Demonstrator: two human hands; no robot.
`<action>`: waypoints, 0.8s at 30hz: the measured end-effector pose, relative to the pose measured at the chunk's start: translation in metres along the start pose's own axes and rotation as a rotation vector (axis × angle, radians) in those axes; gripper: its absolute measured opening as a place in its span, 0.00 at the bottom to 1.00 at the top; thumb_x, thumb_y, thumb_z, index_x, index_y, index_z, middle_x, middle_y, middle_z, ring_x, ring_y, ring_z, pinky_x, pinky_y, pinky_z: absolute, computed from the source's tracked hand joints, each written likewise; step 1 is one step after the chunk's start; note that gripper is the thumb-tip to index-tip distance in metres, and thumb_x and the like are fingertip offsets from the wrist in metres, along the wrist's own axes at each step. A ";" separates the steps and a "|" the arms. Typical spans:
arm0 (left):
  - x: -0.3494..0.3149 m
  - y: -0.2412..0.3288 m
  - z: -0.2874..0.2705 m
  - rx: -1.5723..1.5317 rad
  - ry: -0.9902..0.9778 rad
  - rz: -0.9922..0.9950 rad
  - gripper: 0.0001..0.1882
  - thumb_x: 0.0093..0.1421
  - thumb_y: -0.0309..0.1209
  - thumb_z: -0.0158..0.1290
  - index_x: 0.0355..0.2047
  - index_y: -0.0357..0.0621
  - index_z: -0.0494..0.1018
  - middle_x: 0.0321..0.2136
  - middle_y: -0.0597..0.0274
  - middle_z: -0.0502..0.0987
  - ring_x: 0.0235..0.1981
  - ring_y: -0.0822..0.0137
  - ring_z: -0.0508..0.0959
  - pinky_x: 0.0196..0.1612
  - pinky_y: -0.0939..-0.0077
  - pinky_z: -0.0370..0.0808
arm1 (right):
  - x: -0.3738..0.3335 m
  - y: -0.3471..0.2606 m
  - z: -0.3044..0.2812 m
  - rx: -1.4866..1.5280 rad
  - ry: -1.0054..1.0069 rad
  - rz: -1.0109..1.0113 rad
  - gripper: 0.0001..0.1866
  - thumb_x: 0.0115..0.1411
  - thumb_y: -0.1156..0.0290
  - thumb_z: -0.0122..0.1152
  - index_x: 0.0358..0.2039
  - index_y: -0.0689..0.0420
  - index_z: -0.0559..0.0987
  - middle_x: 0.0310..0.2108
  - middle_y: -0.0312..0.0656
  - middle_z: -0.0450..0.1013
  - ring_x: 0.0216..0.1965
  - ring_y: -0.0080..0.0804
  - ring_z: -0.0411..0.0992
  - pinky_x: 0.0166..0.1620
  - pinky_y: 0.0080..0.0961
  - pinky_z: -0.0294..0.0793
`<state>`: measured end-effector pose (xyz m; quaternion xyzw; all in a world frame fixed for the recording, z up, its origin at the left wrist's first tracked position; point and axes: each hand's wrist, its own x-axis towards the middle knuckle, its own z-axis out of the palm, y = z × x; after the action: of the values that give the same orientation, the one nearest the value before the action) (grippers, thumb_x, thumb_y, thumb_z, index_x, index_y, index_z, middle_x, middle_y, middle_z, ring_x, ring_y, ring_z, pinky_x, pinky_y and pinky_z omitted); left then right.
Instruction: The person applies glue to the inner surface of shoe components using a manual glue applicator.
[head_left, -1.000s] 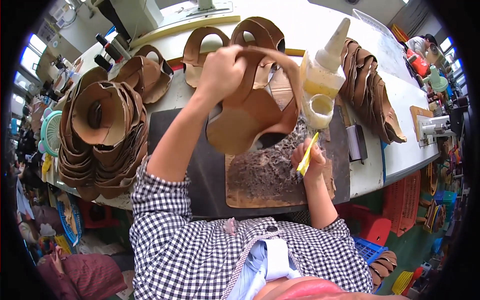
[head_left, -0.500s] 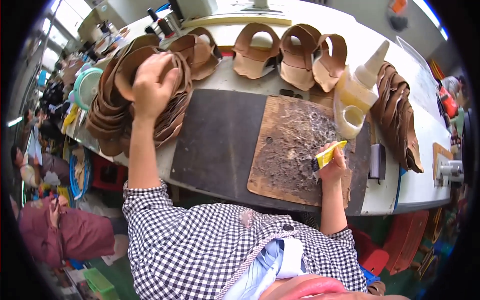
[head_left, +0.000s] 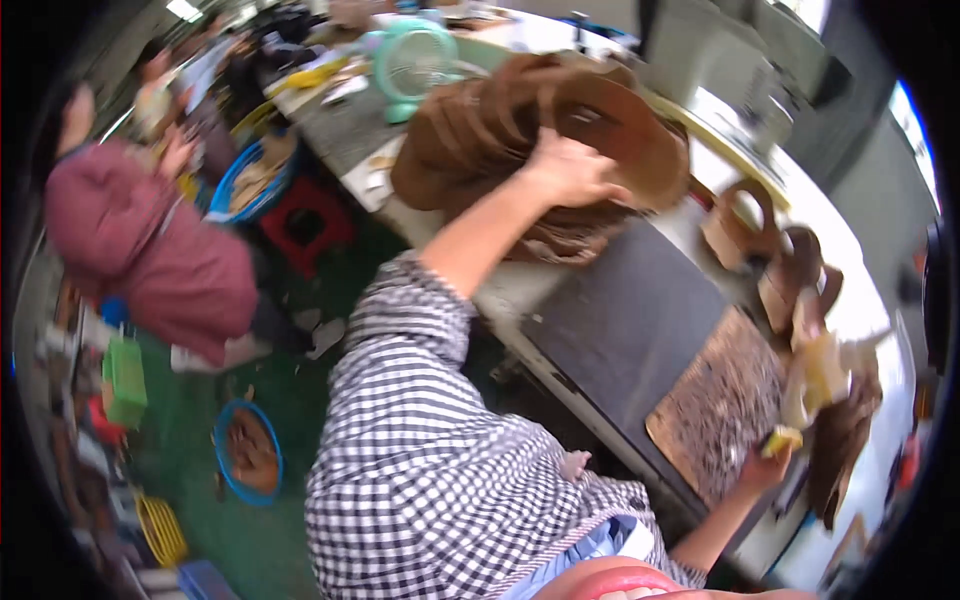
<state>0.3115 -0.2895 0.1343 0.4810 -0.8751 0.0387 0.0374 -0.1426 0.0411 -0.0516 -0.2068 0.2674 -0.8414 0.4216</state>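
Note:
My left hand is at a thick stack of curved brown leather pieces at the far end of the table. Its fingers are bent over the edge of the front leather piece, partly hidden and blurred by motion. My right hand grips a small yellow brush above a worn, glue-stained brown board. That board lies on a dark mat. Beside the right hand stands a cloudy glue bottle with yellowish contents.
Shaped leather pieces stand along the back table edge, and another brown stack lies past the bottle. A green fan is beyond the left stack. On the floor are a red stool and a blue-rimmed basket. A person in maroon is at the left.
My view has swung left, so the table now appears tilted and shifted right. The left hand stays at the leather stack, its fingers now bent over the front piece. My right hand keeps the yellow brush.

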 end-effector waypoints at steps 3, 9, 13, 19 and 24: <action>0.019 0.003 0.004 -0.012 0.026 0.038 0.41 0.43 0.67 0.39 0.54 0.58 0.56 0.50 0.52 0.61 0.54 0.55 0.56 0.56 0.46 0.42 | -0.007 0.018 0.029 0.032 0.332 0.003 0.13 0.53 0.65 0.52 0.38 0.55 0.73 0.35 0.39 0.72 0.35 0.31 0.71 0.34 0.27 0.69; 0.025 -0.024 0.008 -0.154 -0.258 0.036 0.50 0.32 0.70 0.45 0.55 0.61 0.53 0.53 0.53 0.59 0.54 0.53 0.58 0.53 0.57 0.51 | 0.004 0.072 0.088 -0.067 0.293 0.063 0.09 0.56 0.65 0.48 0.33 0.55 0.73 0.22 0.34 0.71 0.18 0.21 0.64 0.22 0.18 0.62; 0.042 -0.055 0.006 -0.240 -0.207 0.184 0.46 0.37 0.64 0.48 0.52 0.48 0.60 0.48 0.55 0.65 0.49 0.59 0.65 0.54 0.59 0.53 | 0.015 0.074 0.087 -0.077 0.300 0.053 0.10 0.56 0.66 0.48 0.35 0.56 0.72 0.23 0.36 0.71 0.19 0.22 0.66 0.23 0.19 0.64; 0.044 -0.045 -0.016 -0.060 -0.358 0.188 0.45 0.38 0.63 0.48 0.51 0.45 0.61 0.48 0.53 0.65 0.50 0.58 0.64 0.54 0.61 0.54 | 0.010 0.080 0.049 0.069 -0.127 0.116 0.12 0.55 0.68 0.50 0.40 0.56 0.72 0.39 0.40 0.70 0.40 0.34 0.68 0.44 0.33 0.67; 0.067 -0.050 -0.008 0.015 -0.358 0.283 0.24 0.46 0.42 0.49 0.42 0.44 0.68 0.39 0.48 0.70 0.43 0.53 0.69 0.47 0.65 0.64 | 0.007 0.095 0.059 0.132 -0.075 0.119 0.11 0.52 0.65 0.52 0.36 0.52 0.73 0.36 0.37 0.72 0.39 0.33 0.69 0.44 0.38 0.63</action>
<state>0.3181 -0.3718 0.1510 0.3530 -0.9261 -0.0358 -0.1280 -0.0562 -0.0282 -0.0647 -0.1936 0.2072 -0.8223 0.4933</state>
